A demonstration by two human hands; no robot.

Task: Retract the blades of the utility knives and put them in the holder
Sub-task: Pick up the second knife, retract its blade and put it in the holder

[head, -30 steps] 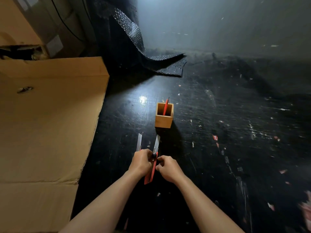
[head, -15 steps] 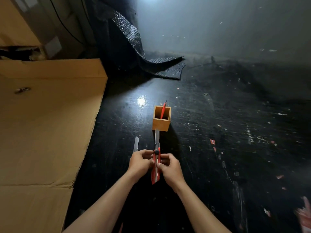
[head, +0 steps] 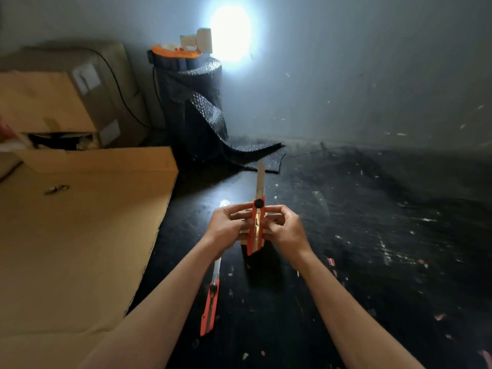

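- Left hand [head: 226, 227] pinches the left side of the raised orange utility knife [head: 256, 230], fingers closed on its body.
- Right hand [head: 286, 230] grips the knife's right side, thumb and fingers clamped on it.
- Held knife is upright-ish, blade [head: 260, 179] fully extended, pointing away; black lock knob [head: 258, 202] at the top of the handle.
- Second orange knife [head: 210, 306] lies flat on the dark floor [head: 372, 249] under the left forearm, blade out, untouched.
- Wooden holder [head: 243, 238] mostly hidden behind hands and knife; probably just beyond them, only slivers show.
- Flattened cardboard [head: 80, 235] at left, bubble-wrap roll [head: 194, 107] by the wall.
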